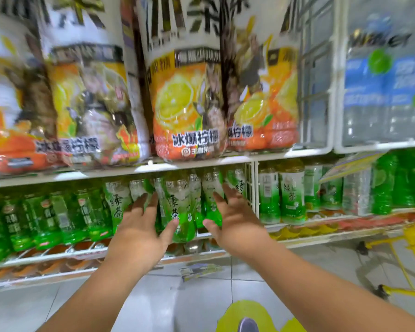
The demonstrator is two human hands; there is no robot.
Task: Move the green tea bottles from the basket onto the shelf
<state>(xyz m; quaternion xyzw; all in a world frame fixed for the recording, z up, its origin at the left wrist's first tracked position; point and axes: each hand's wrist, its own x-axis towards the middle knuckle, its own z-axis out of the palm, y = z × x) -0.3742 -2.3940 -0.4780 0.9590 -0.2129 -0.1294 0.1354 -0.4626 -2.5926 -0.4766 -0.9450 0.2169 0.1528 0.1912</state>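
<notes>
Left hand [139,221] and right hand [235,219] spread, fingers straight, flanking clear green-labelled plastic tea bottles [180,207] on white wire shelf [225,254] — contact unclear through blur. Risk: uneven push topples front bottle off edge.

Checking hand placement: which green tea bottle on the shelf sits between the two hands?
The green tea bottle directly under the big lemon tea bottle; left hand and right hand flank it, fingers straight.

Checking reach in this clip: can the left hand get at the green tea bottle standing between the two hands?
Probably yes: the left hand, fingers spread, has its thumb against the green tea bottle, with nothing in front.
</notes>
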